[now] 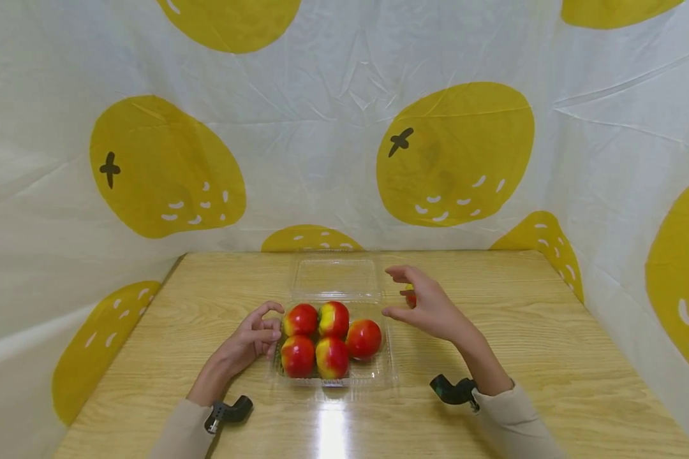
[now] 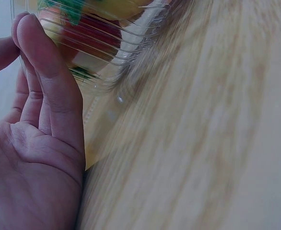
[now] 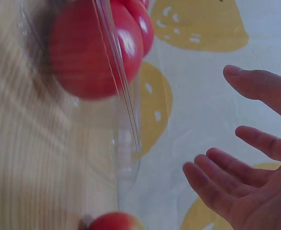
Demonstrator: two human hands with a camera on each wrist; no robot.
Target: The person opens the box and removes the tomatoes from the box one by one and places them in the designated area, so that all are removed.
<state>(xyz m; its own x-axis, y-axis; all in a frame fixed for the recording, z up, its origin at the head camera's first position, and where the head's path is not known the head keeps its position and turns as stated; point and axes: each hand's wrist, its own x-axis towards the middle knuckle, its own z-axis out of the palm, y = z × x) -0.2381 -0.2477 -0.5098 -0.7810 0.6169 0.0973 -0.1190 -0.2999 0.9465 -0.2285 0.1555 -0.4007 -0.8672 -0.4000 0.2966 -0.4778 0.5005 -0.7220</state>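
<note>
A clear plastic clamshell box (image 1: 373, 376) lies on the table with its lid (image 1: 337, 278) folded back. Several red-and-yellow apples sit inside, among them a front-left apple (image 1: 298, 357) and one apple (image 1: 364, 338) at the right. My left hand (image 1: 250, 339) rests its fingers against the box's left wall (image 2: 131, 43), fingers mostly extended. To the right of the box, my right hand (image 1: 427, 305) hovers with fingers spread and nothing in its grasp. Behind it, another apple (image 3: 116, 221) lies on the table outside the box, partly hidden by the fingers in the head view.
The wooden table (image 1: 207, 299) ends at a white curtain (image 1: 310, 159) printed with yellow fruit, which hangs behind it and along both sides. A black wrist mount (image 1: 229, 411) is strapped to the left forearm, and another black mount (image 1: 452, 390) to the right.
</note>
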